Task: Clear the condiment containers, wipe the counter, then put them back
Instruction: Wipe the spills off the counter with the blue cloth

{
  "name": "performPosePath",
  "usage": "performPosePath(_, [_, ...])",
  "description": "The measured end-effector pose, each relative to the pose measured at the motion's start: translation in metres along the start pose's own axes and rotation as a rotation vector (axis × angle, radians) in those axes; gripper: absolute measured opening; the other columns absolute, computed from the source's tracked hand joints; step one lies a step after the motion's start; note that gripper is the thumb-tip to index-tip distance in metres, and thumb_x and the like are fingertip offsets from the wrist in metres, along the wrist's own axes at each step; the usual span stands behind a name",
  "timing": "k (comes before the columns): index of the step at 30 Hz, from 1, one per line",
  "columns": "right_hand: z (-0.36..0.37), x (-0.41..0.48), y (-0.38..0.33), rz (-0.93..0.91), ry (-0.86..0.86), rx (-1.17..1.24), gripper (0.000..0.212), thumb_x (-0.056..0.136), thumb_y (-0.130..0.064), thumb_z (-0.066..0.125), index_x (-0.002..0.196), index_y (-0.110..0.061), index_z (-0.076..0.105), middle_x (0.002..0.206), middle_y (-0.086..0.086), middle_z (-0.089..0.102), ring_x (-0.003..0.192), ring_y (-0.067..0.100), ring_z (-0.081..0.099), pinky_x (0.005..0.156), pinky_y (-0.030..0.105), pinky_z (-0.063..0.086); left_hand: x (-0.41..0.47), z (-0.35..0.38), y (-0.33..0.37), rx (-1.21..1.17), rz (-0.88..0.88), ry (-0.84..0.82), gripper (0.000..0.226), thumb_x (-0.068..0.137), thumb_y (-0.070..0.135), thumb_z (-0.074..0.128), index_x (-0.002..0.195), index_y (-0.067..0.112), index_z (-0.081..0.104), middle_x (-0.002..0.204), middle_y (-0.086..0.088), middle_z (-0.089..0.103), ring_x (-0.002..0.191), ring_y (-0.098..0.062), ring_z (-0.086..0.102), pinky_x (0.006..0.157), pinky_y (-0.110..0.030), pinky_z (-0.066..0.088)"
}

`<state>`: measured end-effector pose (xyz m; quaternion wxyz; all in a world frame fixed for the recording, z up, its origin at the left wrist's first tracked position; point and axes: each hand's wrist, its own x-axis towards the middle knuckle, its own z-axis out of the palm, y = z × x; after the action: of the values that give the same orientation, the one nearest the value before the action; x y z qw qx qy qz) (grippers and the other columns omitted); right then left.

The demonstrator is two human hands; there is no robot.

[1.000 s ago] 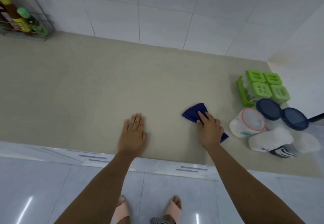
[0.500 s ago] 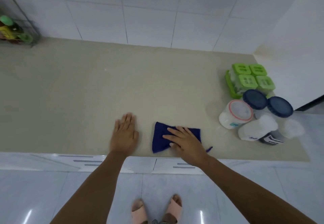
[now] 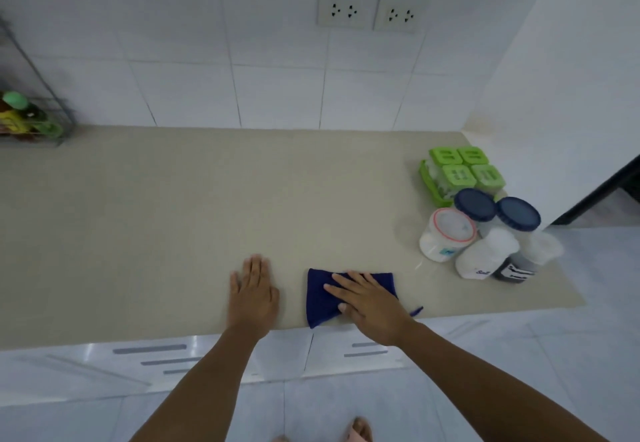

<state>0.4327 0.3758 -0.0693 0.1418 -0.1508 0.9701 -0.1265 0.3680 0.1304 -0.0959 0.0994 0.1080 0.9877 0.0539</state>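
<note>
Left hand (image 3: pixel 254 294): palm down on the counter (image 3: pixel 156 220), fingers straight and close together; it holds nothing.
Right hand (image 3: pixel 372 306): palm down on the blue cloth (image 3: pixel 320 299), fingers straight and spread, tips pointing toward the left hand. It presses the cloth flat, with no finger curled round it.
Blue cloth: folded, flat on the counter near its front edge, under the right hand's fingers, just beside the left hand's thumb side but apart from it.
Condiment containers: grouped on the counter well out past the right hand's little-finger side.
White tub (image 3: pixel 448 234): red-rimmed lid, the container nearest the right hand.
Blue-lidded jars (image 3: pixel 475 204): two, side by side, just behind the tub.
Green-lidded box set (image 3: pixel 462 171): four lids in a green tray, farthest from the right hand.
Shakers (image 3: pixel 485 254): one white, one dark, side by side in front of the jars.
Wire rack (image 3: pixel 52 123): far beyond the left hand's outer side, against the tiled wall, with bottles in it.
</note>
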Motion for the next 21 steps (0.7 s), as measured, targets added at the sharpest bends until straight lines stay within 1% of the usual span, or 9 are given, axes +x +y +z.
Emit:
performPosePath(2, [-0.004,0.000,-0.001,0.007,-0.020,0.006,0.072,0.085,-0.062,-0.007,0.150,-0.041,0.016,0.160,-0.015,0.009,0.149,0.014,0.002,0.120,0.032,-0.003,-0.001,-0.004,0.002,0.003,-0.003,-0.024,0.059,0.098,0.030,0.012,0.150,0.007,-0.006,0.160,-0.009,-0.007,0.148,-0.022,-0.008,0.120,-0.045,0.001])
performPosePath(4, [-0.007,0.000,-0.001,0.008,-0.048,-0.010,0.071,0.085,-0.064,-0.005,0.150,-0.041,0.014,0.160,-0.014,0.008,0.149,0.014,0.000,0.119,0.033,-0.003,0.002,-0.011,0.005,-0.010,-0.008,-0.046,0.059,0.099,0.029,0.016,0.150,0.007,-0.004,0.160,-0.008,-0.006,0.148,-0.022,-0.006,0.120,-0.045,0.002])
performPosePath(7, [-0.013,0.001,0.001,0.029,-0.085,-0.045,0.075,0.082,-0.068,-0.008,0.150,-0.042,0.010,0.161,-0.013,0.006,0.149,0.017,-0.001,0.121,0.038,0.002,0.008,-0.022,0.013,-0.021,0.029,-0.050,0.058,0.100,0.029,0.017,0.150,0.007,-0.003,0.160,-0.008,-0.006,0.148,-0.021,-0.006,0.120,-0.043,0.000])
performPosePath(10, [-0.022,0.001,0.000,0.061,-0.118,-0.052,0.085,0.075,-0.073,-0.012,0.151,-0.040,0.007,0.161,-0.010,0.004,0.149,0.021,0.000,0.120,0.040,0.004,0.016,-0.037,0.024,-0.031,0.076,-0.031,0.057,0.101,0.028,0.016,0.150,0.007,-0.003,0.160,-0.010,-0.009,0.148,-0.021,-0.006,0.120,-0.042,0.000])
performPosePath(13, [-0.041,0.000,0.003,0.109,-0.092,-0.039,0.091,0.072,-0.073,-0.010,0.152,-0.035,0.006,0.162,-0.007,0.004,0.149,0.023,0.001,0.119,0.041,0.005,0.028,-0.052,0.037,-0.035,0.113,-0.015,0.056,0.101,0.027,0.016,0.150,0.006,-0.003,0.159,-0.011,-0.009,0.148,-0.022,-0.004,0.121,-0.041,0.001])
performPosePath(15, [-0.061,0.001,0.014,0.158,-0.042,-0.033,0.085,0.076,-0.071,-0.007,0.152,-0.034,0.005,0.162,-0.007,0.003,0.149,0.024,0.001,0.119,0.041,0.005,0.038,-0.061,0.046,-0.040,0.137,-0.016,0.056,0.101,0.028,0.015,0.150,0.007,-0.004,0.159,-0.011,-0.009,0.148,-0.021,-0.003,0.121,-0.041,0.001])
performPosePath(16, [-0.072,0.004,0.024,0.188,-0.015,-0.035,0.077,0.084,-0.068,0.000,0.152,-0.033,0.006,0.162,-0.006,0.003,0.149,0.024,0.001,0.120,0.041,0.005,0.045,-0.065,0.052,-0.043,0.147,-0.017,0.056,0.101,0.028,0.015,0.150,0.007,-0.004,0.159,-0.011,-0.009,0.148,-0.021,-0.002,0.121,-0.041,0.001])
performPosePath(18, [-0.096,0.008,0.047,0.247,0.062,-0.036,0.060,0.099,-0.054,0.016,0.153,-0.030,0.008,0.162,-0.005,0.004,0.149,0.024,0.003,0.121,0.041,0.007,0.063,-0.075,0.066,-0.051,0.161,-0.023,0.056,0.101,0.030,0.014,0.150,0.007,-0.003,0.159,-0.011,-0.008,0.148,-0.021,0.000,0.121,-0.040,0.001])
performPosePath(21, [-0.136,0.015,0.088,0.333,0.167,-0.027,0.056,0.102,-0.044,0.025,0.153,-0.025,0.010,0.162,-0.001,0.005,0.149,0.025,0.006,0.121,0.042,0.009,0.094,-0.093,0.098,-0.112,0.190,-0.020,0.058,0.102,0.035,0.015,0.150,0.007,0.000,0.160,-0.012,-0.002,0.148,-0.022,0.005,0.121,-0.039,0.005])
